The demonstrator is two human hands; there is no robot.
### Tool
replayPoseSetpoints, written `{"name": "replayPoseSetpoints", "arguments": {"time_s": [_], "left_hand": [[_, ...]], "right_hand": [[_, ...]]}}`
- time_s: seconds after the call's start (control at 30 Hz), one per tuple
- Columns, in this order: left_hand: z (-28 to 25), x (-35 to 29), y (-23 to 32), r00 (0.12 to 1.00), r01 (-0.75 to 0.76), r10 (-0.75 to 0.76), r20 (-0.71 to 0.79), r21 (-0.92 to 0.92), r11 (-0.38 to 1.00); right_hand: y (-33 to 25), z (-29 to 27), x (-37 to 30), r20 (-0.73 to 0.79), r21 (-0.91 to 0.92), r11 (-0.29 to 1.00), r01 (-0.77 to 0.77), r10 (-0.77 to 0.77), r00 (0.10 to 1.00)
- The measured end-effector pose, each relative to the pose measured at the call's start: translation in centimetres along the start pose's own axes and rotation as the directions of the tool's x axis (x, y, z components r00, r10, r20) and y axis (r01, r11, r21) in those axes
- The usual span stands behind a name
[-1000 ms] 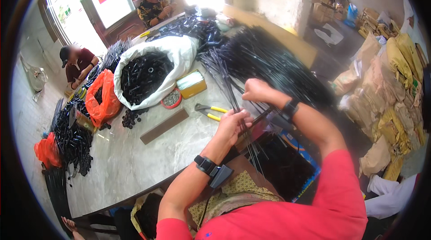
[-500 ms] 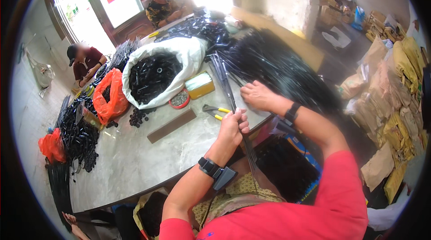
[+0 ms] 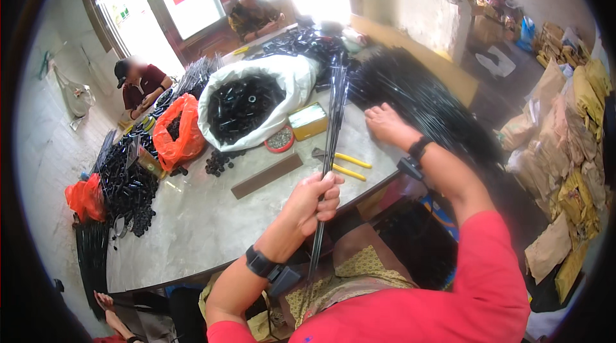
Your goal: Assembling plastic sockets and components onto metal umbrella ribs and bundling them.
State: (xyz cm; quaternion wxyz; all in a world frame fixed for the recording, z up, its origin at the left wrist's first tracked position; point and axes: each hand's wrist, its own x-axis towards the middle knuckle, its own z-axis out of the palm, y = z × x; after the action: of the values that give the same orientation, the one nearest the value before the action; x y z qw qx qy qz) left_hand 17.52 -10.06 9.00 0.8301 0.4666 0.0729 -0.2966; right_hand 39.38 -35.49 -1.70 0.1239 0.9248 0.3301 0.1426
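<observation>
My left hand (image 3: 312, 200) is wrapped round a bundle of thin dark rods (image 3: 333, 121). The bundle stands up at a slant, its far ends spread a little above the table and its lower ends over my lap. My right hand (image 3: 389, 126) lies on the table, fingers slightly bent and apart, at the near left edge of a large heap of long black rods (image 3: 423, 96). Nothing shows in it, though what lies beneath the palm is hidden. Between my hands are pliers with yellow handles (image 3: 350, 162), partly behind the bundle.
A brown bar (image 3: 267, 176) lies on the grey table (image 3: 186, 234). Beyond it are a red round tin (image 3: 280, 149), a yellow box (image 3: 310, 126), a white sack (image 3: 301, 77) of black parts and an orange bag (image 3: 186, 147). Two people sit across the table; another person's hand shows at lower left.
My left hand has moved left and down, bringing the rod bundle more upright and away from the heap. My right hand stays by the heap. The view has turned slightly.
</observation>
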Motion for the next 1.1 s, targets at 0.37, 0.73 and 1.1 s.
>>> {"name": "replayPoseSetpoints", "arguments": {"time_s": [0.37,0.73,1.1], "left_hand": [[-1.8,-7.3,4.0,0.956,-0.282,0.291,-0.033,0.168,0.945],[-4.9,-5.4,5.5,0.745,-0.605,0.657,-0.119,0.297,0.739],[-9.2,-4.4,6.6,0.506,-0.714,0.862,-0.003,0.559,0.421]], "right_hand": [[-6.3,-13.1,-1.6,0.358,0.25,0.956,-0.15,0.053,0.932],[-17.2,-21.9,5.9,-0.098,0.889,-0.458,-0.005,-0.201,0.975],[-21.2,-25.4,8.8,-0.357,0.921,-0.158,0.356,0.024,0.934]]}}
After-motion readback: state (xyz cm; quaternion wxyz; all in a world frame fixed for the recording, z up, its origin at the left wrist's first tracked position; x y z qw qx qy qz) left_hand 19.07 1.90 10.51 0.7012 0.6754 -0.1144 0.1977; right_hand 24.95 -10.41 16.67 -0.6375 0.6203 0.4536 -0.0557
